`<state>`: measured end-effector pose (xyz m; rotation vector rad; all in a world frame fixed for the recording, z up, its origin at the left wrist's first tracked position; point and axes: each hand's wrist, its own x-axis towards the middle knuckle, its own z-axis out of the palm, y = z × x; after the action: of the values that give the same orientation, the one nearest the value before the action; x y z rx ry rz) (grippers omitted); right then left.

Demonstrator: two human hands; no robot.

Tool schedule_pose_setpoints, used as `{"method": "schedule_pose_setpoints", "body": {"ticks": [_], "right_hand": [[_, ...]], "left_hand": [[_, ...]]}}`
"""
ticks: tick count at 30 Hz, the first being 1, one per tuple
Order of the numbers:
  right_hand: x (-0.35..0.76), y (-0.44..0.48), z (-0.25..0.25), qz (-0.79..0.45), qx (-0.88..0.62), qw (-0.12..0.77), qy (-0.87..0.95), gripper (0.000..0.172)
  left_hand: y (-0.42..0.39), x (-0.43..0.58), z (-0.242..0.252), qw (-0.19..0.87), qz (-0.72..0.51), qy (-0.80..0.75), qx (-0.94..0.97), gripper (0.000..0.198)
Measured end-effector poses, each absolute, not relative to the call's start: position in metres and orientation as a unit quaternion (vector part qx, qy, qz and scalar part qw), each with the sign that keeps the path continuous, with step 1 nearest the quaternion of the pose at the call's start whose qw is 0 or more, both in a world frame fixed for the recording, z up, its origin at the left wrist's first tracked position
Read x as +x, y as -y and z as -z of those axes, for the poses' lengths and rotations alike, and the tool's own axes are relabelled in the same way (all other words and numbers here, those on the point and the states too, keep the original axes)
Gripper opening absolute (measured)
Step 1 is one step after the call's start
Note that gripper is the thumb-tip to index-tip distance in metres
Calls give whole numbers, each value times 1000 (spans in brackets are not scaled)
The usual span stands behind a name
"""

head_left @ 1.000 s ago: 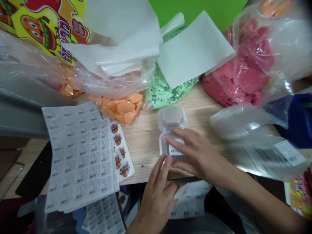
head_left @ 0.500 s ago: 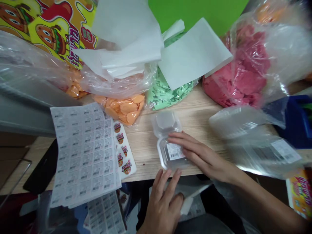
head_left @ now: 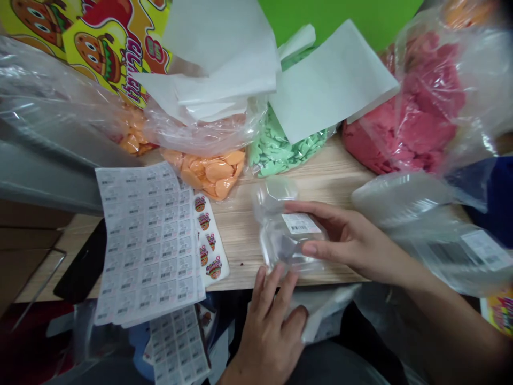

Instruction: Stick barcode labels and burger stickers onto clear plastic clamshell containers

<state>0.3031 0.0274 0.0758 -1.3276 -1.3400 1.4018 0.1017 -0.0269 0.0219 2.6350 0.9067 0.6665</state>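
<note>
Grip of the right hand [head_left: 356, 240] spans the labelled half of one clear hinged container [head_left: 276, 240], with the thumb on its near side and the index finger towards the far side; the two stand well apart. Left hand [head_left: 268, 326] lies with its fingertips at the container's near edge; contact, and whether its thumb holds anything, cannot be determined. The container lies unfolded over the front of the table [head_left: 240, 235], one barcode label [head_left: 300, 223] on it; whether it is raised slightly is unclear.

Step in hand, as judged: positioning the labelled container. Next move calls for light, even pressure, since thin plastic would likely flex.

Count, outward: left, one sheet of burger stickers [head_left: 210, 240], five stickers plainly visible, beside overlapping barcode sheets [head_left: 144, 240], number uncertain. Behind: one bag of green pieces [head_left: 276, 147] and one of pink pieces [head_left: 409, 128]. Right: one wrapped clear plastic stack [head_left: 441, 235], contents uncountable.
</note>
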Motion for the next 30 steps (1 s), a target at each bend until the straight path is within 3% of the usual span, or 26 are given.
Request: {"method": "schedule_pose_setpoints", "body": {"ticks": [3,6,8,10,13,17,20,23,27,30], "right_hand": [[316,-24,-95,-556,-507,431,498,42],[343,-11,-98,-410,-570,475,530,49],[362,1,-83,-311,-631,407,583,58],[374,12,-60,-283,-656,269,646,65],[372,24,-40,-278,-647,199,682,59],[337,26,-68,-180,-671,279,663,32],[306,22,-95,-136,-604,321,717,23],[287,19,-101,-175,-568,352,723,16],[283,24,-95,-222,-532,391,717,13],[293,27,-95,-261,-474,435,720,8]], "left_hand": [[8,119,-35,153,-180,-318,918,9],[-7,123,-40,181,-170,-323,913,13],[-12,115,-42,221,-197,-316,902,10],[-12,102,-46,275,-247,-326,870,4],[-8,89,-55,386,-322,-395,769,17],[-2,91,-67,484,-349,-518,613,15],[-2,96,-72,519,-361,-513,580,15],[-1,98,-74,542,-382,-476,578,17],[4,94,-70,544,-336,-550,537,7],[7,88,-61,551,-283,-623,479,23]]}}
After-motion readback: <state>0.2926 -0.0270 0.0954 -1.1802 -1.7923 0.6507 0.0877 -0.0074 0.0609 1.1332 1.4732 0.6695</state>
